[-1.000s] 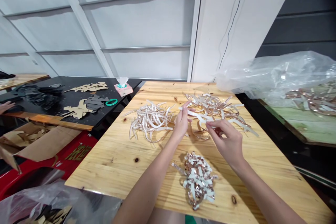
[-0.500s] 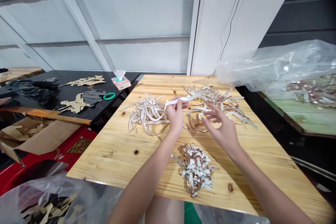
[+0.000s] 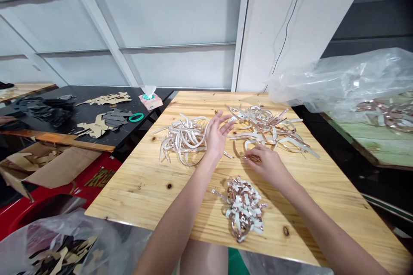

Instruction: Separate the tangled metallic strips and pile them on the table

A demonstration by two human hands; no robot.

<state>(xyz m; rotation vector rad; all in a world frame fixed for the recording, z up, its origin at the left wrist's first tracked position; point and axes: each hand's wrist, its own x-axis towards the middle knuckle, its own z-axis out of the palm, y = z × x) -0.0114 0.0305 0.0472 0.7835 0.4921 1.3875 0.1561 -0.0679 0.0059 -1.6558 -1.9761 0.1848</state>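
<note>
White panelled wall (image 3: 177, 13) rises beyond both of your hands, and below it your pale, knotted wooden worktop (image 3: 145, 191) spreads beneath them. Your left grip (image 3: 217, 137) is spread, its fingers fanned and pointing away from you. Just to its left lies a loose heap of long, curved white and rose-gold strips (image 3: 184, 138); the view does not settle whether the side of your hand touches it. Your right grip (image 3: 265, 162) is lowered, with its fingers curled over a bent, shiny rose-gold strip (image 3: 254, 158), and you cannot tell from here whether it is pinching that strip or only resting against it. Just beyond your right grip sprawls a second tangle of glossy rose-gold and white strips (image 3: 260, 119), some of its ends reaching out to the right. Nearer to you than either grip, between your forearms, sits a compact clump of short, crinkled white and copper-coloured pieces (image 3: 245, 209). Well to the left of your left grip, a pink tissue box (image 3: 151, 102) stands on a black worktop (image 3: 85, 114).
</note>
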